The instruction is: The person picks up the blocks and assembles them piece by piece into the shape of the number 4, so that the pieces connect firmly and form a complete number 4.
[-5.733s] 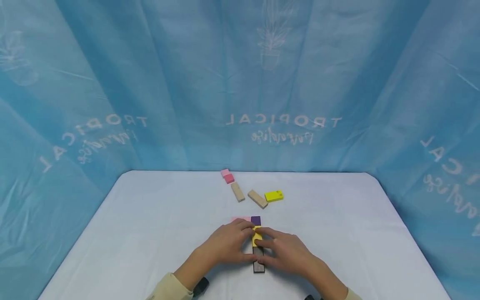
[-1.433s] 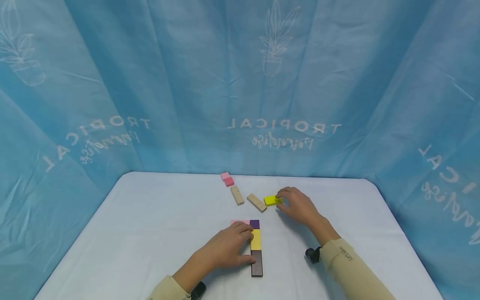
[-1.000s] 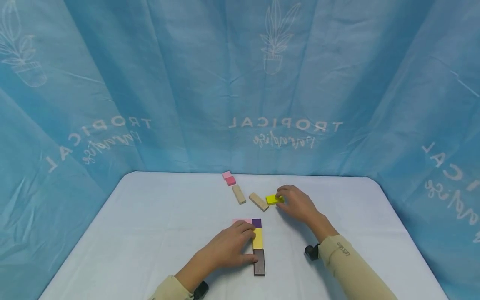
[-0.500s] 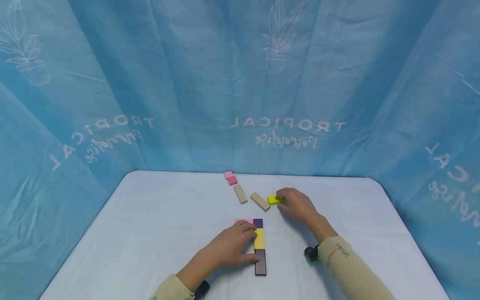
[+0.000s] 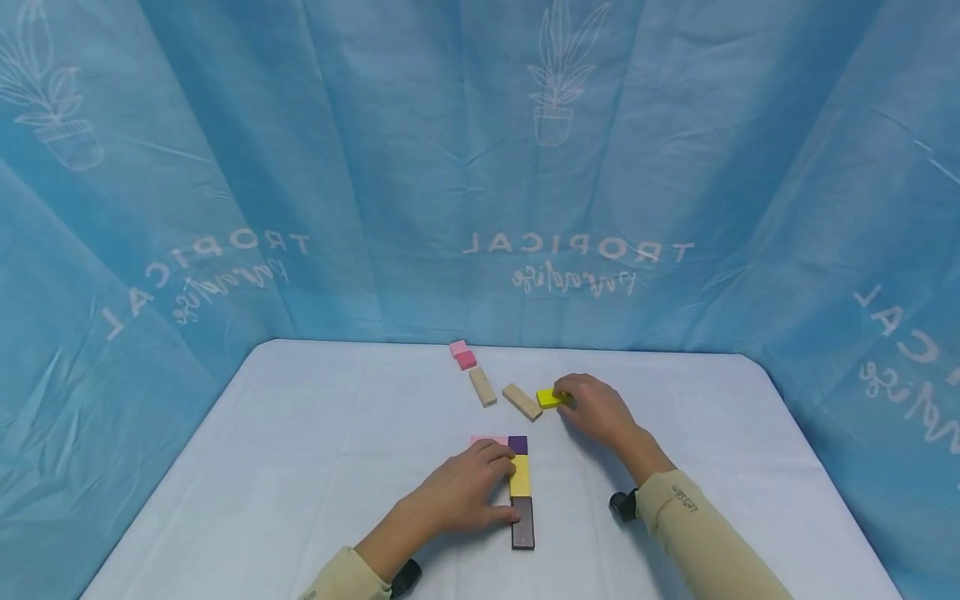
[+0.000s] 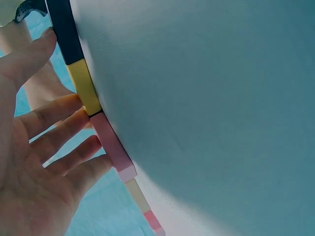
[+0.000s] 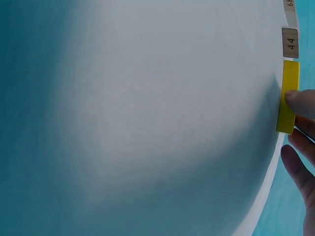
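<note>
A line of blocks runs toward me in the head view: a purple block [image 5: 518,445], a yellow block [image 5: 521,477] and a dark grey-brown block [image 5: 523,533]. A light pink block [image 5: 491,439] lies crosswise left of the purple one, partly behind my left hand [image 5: 467,492]. That hand lies spread along the left side, thumb at the dark block, fingertips at the yellow and pink [image 6: 114,147] ones. Farther back, my right hand [image 5: 597,410] pinches a bright yellow block [image 5: 547,398], thumb on its near side in the right wrist view [image 7: 289,78] and fingers behind.
Two tan wooden blocks lie left of the bright yellow one; the nearer tan block [image 5: 522,402] shows "44" on its end [image 7: 290,43]. Beyond the other tan block [image 5: 482,387] sit two small pink blocks [image 5: 466,360] near the far edge. Blue curtain [image 5: 420,167] surrounds the white table [image 5: 300,467].
My right hand has left the line of blocks and reached back to the bright yellow block. Lately its fingers have shifted slightly farther over it. My left hand has stayed beside the line.
</note>
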Tool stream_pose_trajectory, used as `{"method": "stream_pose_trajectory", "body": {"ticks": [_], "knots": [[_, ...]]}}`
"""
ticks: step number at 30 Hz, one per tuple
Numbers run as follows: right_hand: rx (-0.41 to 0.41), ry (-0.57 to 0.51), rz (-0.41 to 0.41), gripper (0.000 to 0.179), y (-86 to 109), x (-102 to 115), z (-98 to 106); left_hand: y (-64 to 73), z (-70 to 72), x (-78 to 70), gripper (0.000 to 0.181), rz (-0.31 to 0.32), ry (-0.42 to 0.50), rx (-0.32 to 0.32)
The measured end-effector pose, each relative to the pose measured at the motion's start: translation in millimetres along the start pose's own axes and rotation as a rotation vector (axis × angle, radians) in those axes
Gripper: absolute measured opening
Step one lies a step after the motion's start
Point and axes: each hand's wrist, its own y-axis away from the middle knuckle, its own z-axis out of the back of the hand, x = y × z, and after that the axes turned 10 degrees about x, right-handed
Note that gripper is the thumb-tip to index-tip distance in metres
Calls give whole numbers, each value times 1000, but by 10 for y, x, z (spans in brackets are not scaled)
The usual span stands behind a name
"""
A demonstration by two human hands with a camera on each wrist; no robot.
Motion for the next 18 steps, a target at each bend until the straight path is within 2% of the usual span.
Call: {"method": "stream_pose_trajectory", "body": {"ticks": [12, 18], "knots": [[-17, 17, 5, 23, -8, 4, 3, -10, -3, -7, 64, 5, 14, 4], [-18, -17, -14, 20, 17, 0, 26, -2, -3, -7, 64, 7, 6, 2]]}}
